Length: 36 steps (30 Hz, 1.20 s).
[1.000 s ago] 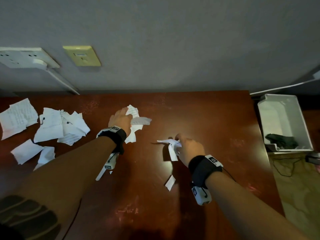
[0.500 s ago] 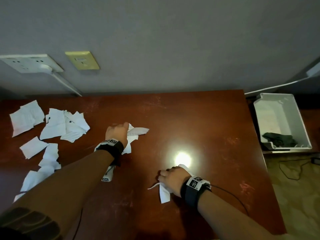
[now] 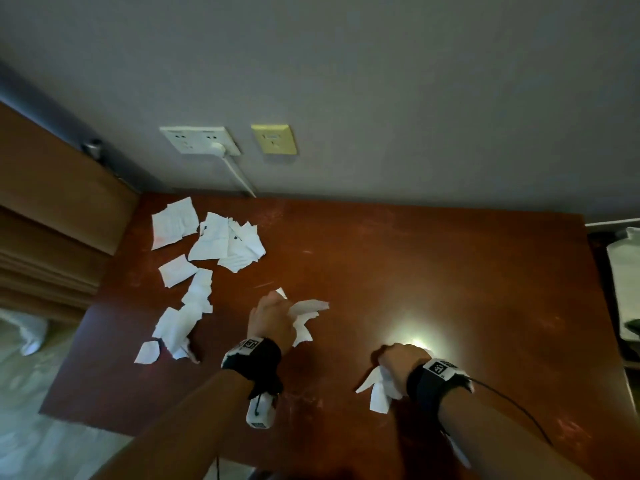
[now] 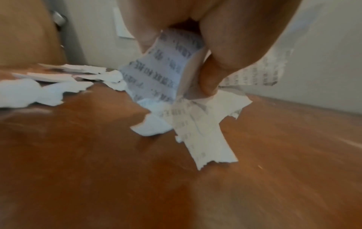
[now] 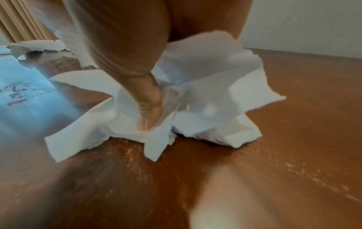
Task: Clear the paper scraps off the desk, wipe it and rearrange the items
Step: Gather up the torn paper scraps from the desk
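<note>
On the reddish-brown desk (image 3: 433,271) my left hand (image 3: 272,318) grips a bunch of torn printed paper scraps (image 3: 304,315), near the desk's middle. The left wrist view shows the thumb and fingers pinching those printed scraps (image 4: 166,74) just above the wood. My right hand (image 3: 394,367) is nearer the front edge and holds a wad of white scraps (image 3: 379,388); in the right wrist view the fingers curl into this wad (image 5: 195,108), which touches the desk. Several loose scraps (image 3: 207,244) lie scattered over the desk's left part.
A white bin (image 3: 627,282) stands off the desk's right edge. Wall sockets (image 3: 201,140) with a plugged cable sit above the desk's back edge. A wooden panel (image 3: 52,202) borders the left side. A light glare (image 3: 415,337) shines on the wood by my right hand.
My right hand has drawn back toward the front edge, gathering up the small scrap there with its paper. The left hand stays on its bunch. The head view has swung left.
</note>
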{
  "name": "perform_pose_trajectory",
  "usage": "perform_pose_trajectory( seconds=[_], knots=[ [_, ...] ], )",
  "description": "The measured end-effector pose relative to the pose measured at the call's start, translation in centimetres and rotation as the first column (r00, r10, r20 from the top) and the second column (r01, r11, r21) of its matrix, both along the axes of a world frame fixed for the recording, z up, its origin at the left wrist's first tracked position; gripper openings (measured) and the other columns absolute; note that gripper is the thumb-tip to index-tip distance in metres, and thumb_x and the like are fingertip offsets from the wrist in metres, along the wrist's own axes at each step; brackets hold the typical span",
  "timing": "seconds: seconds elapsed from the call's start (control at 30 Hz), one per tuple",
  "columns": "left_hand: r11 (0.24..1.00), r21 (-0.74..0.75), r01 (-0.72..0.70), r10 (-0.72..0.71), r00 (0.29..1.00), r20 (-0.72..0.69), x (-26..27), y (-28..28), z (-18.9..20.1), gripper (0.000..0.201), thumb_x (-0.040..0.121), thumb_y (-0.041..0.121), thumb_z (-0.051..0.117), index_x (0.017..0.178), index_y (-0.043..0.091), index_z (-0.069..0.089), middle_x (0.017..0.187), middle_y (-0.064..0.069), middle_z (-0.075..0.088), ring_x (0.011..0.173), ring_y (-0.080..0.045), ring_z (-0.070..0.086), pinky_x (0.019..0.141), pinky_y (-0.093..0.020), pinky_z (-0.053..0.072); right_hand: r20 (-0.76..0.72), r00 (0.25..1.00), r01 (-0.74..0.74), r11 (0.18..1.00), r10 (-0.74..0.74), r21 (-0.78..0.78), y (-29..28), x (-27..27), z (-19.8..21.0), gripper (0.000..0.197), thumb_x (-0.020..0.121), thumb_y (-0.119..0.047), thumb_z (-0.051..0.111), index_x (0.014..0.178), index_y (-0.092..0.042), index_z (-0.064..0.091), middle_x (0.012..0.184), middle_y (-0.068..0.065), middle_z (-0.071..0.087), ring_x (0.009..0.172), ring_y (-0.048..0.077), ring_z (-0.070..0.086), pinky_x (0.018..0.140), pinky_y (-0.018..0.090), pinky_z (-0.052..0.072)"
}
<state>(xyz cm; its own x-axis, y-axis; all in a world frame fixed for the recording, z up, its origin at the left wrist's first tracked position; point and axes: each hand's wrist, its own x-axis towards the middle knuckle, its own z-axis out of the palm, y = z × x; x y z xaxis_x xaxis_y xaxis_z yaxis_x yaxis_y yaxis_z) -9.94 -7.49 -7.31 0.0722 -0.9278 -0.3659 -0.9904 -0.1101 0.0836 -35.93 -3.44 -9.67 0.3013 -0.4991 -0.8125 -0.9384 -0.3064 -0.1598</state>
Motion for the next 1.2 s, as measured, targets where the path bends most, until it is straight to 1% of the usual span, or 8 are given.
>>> perform_pose_trajectory(
  seconds=[0.17,0.33,0.4,0.5,0.6,0.73,0.87,1.2],
  knots=[
    [0.982,0.002,-0.187,0.187,0.981,-0.046,9.6,0.4,2.7,0.027,0.093,0.021,0.059,0.120,0.017,0.056,0.114,-0.003,0.065,0.103,-0.020,0.063,0.092,-0.033,0.052,0.040,0.986,0.164,0.986,-0.164,-0.001,-0.5,0.7,-0.5,0.009,0.095,-0.039,0.052,0.101,-0.031,0.052,0.106,0.001,0.059,0.102,0.021,0.058,0.081,0.026,0.040],
    [0.930,0.128,-0.344,0.359,0.926,-0.119,21.7,1.7,2.9,0.041,0.089,0.021,0.065,0.127,0.019,0.050,0.119,-0.008,0.065,0.105,-0.027,0.063,0.090,-0.043,0.054,0.000,0.954,0.298,0.954,-0.298,0.032,-3.1,6.6,2.1,0.026,0.093,-0.042,0.052,0.101,-0.022,0.066,0.093,-0.007,0.062,0.086,0.012,0.061,0.079,0.024,0.051],
    [0.927,0.190,-0.323,0.352,0.924,-0.149,25.1,1.9,1.8,0.059,0.086,0.022,0.071,0.138,0.024,0.042,0.130,-0.010,0.061,0.112,-0.031,0.062,0.092,-0.044,0.053,0.014,0.954,0.300,0.953,-0.300,-0.029,-4.2,10.6,3.8,0.024,0.094,-0.035,0.055,0.106,-0.017,0.066,0.098,-0.004,0.061,0.086,0.012,0.058,0.075,0.021,0.049],
    [0.946,0.269,-0.181,0.214,0.971,-0.102,27.1,1.7,-0.3,0.085,0.086,0.029,0.074,0.152,0.030,0.020,0.136,-0.009,0.059,0.117,-0.028,0.062,0.096,-0.043,0.053,0.113,0.925,0.375,0.919,-0.362,-0.122,-5.5,17.0,4.3,0.034,0.091,-0.026,0.063,0.125,-0.019,0.058,0.129,0.000,0.050,0.118,0.018,0.051,0.100,0.029,0.044],
    [0.945,0.323,-0.058,0.101,0.988,-0.117,27.5,1.5,-2.0,0.093,0.082,0.033,0.077,0.154,0.031,0.018,0.137,-0.002,0.059,0.120,-0.023,0.060,0.096,-0.043,0.053,0.156,0.878,0.471,0.875,-0.453,-0.113,-6.4,22.9,3.5,0.034,0.082,-0.020,0.073,0.110,-0.025,0.054,0.130,-0.001,0.050,0.102,0.017,0.059,0.089,0.029,0.052],
    [0.972,0.235,0.021,-0.015,0.999,-0.028,28.2,2.2,-2.9,0.075,0.082,0.043,0.075,0.144,0.032,0.035,0.145,0.000,0.036,0.133,-0.027,0.035,0.105,-0.044,0.041,0.138,0.919,0.391,0.895,-0.369,-0.212,-5.8,26.0,0.6,0.056,0.089,-0.013,0.065,0.141,-0.014,0.043,0.157,0.002,0.014,0.123,0.029,0.049,0.099,0.034,0.048],
    [0.983,0.182,0.018,-0.009,0.999,-0.049,28.4,2.8,-2.9,0.056,0.084,0.041,0.073,0.133,0.036,0.047,0.147,0.003,0.027,0.133,-0.029,0.028,0.107,-0.044,0.038,0.016,0.950,0.304,0.913,-0.312,-0.273,-4.4,26.2,-1.1,0.052,0.093,-0.022,0.060,0.142,-0.019,0.041,0.161,-0.007,-0.008,0.144,0.032,0.015,0.110,0.043,0.036],
    [0.984,0.165,0.073,-0.018,0.951,-0.308,29.4,1.5,-0.6,0.018,0.094,0.018,0.061,0.105,0.025,0.049,0.103,0.003,0.057,0.104,-0.023,0.061,0.085,-0.037,0.053,-0.038,0.961,0.241,0.900,-0.272,-0.362,-2.3,27.2,-0.9,0.060,0.090,-0.010,0.055,0.146,-0.014,0.032,0.146,0.005,0.035,0.129,0.028,0.036,0.106,0.031,0.035]
  ],
)
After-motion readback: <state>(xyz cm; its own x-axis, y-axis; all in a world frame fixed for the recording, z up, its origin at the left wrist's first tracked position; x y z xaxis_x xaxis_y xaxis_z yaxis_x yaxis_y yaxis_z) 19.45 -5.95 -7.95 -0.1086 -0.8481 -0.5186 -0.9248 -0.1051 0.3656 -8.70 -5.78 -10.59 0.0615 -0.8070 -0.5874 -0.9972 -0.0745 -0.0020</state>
